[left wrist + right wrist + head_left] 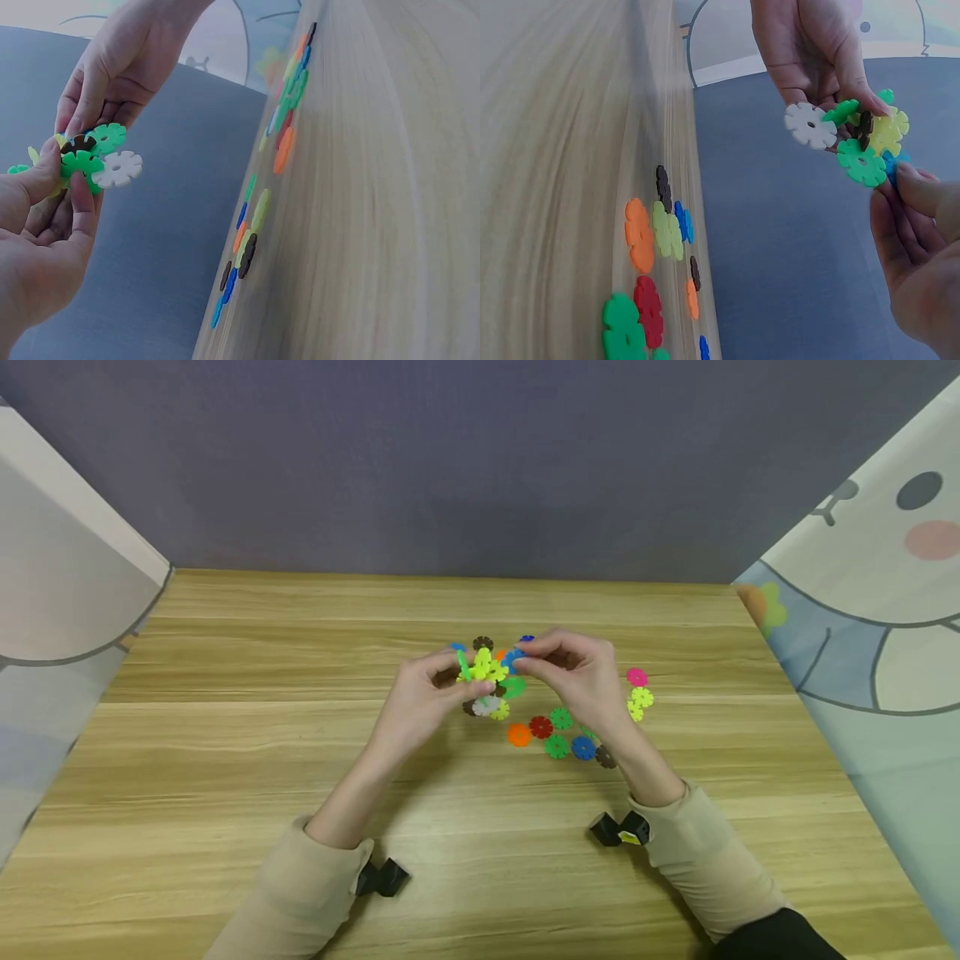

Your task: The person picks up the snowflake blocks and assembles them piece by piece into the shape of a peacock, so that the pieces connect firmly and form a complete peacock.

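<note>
Work in hand appears partway along: a cluster of slotted, flower-shaped plastic discs (pixel 483 670) is joined at differing angles and held up above the wood-grained worktop (pixel 262 760). The left hand (pixel 420 697) has its grip closed about this cluster, thumb on one side and fingers on the other. The joined part includes bright yellow discs (pixel 887 139), a white disc (pixel 810 136), a dark brown disc (pixel 865 131) and green discs (pixel 850 161), one of which lies on the side toward the right hand (pixel 573 672).

The right hand's grip is narrow, thumb and fingertips pinching a blue slotted disc (pixel 513 662) right up against the cluster. Whether its slot is seated cannot be told, since the fingers partly hide the contact, so this join is best counted as in progress.

What is left, as far as shows, is the scatter of loose discs lying on the worktop below: among them an orange disc (pixel 518 735), a dark red disc (pixel 541 727), a mid-green disc (pixel 560 718), a second blue disc (pixel 583 748), a magenta disc (pixel 637 677) and a pale yellow disc (pixel 642 697) just beside it. Neither hand holds any of these. How many of them the work calls for cannot be judged from these views.
</note>
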A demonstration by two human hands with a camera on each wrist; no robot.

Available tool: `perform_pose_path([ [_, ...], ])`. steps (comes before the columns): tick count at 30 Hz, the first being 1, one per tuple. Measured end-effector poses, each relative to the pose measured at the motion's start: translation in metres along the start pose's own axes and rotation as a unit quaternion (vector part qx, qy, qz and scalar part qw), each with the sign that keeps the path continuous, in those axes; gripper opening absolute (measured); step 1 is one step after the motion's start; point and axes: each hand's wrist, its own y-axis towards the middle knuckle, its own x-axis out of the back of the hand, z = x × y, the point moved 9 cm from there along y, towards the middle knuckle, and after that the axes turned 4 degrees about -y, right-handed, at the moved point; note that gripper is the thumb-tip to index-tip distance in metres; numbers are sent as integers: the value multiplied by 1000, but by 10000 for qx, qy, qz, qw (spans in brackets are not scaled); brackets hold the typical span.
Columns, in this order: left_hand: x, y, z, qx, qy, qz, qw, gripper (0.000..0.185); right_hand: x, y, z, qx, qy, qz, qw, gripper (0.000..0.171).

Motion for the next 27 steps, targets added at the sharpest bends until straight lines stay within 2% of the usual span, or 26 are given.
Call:
perform_pose_path([
  [5,-1,0,0,19,-4,36,10000,26,-2,0,1,21,-119,-28,9999,12],
  [12,-2,3,6,387,-435,64,9983,33,4,3,-7,-159,-275,37,9995,20],
  [17,0,6,8,556,-409,-108,9976,32,27,6,-24,-425,21,277,9987,25],
  [20,0,6,8,630,-497,-157,9967,32,48,5,-42,-702,-50,415,9967,24],
  [23,1,5,9,740,-782,-228,9939,36,70,1,-63,-1053,-558,602,9911,25],
  [27,5,4,9,682,-1144,-328,9906,43,92,-8,-88,-1438,-1564,991,9721,27],
])
